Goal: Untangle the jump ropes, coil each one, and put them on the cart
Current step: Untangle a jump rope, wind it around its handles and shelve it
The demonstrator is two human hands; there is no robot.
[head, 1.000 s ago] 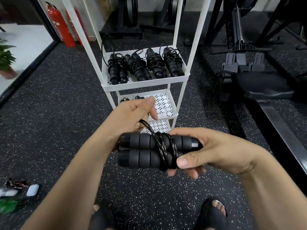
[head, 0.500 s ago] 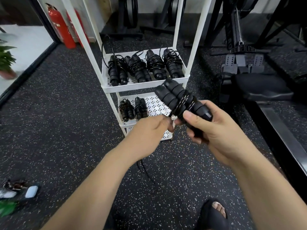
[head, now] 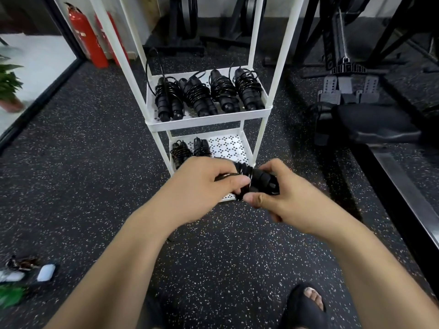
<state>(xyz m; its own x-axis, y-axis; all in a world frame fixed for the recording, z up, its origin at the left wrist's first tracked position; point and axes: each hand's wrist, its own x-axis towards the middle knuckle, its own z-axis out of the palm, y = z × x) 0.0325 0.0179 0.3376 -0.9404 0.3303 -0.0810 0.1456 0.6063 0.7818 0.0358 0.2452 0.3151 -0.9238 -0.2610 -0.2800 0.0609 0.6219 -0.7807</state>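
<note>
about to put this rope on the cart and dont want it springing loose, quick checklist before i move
1. Cord wound round the handles: ok, coils wrap the jump rope.
2. Loose end tucked in: cannot tell, the left hand covers it.
3. Firm hold: ok, the left hand and right hand both grip it.
4. Room on the upper shelf: not ok, four coiled ropes fill it across.
5. Room on the shelf below: ok, bare to the right of two coiled ropes.

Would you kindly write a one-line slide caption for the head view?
Left hand and right hand grip a coiled jump rope before the white cart, whose shelves hold six coiled ropes.
</note>
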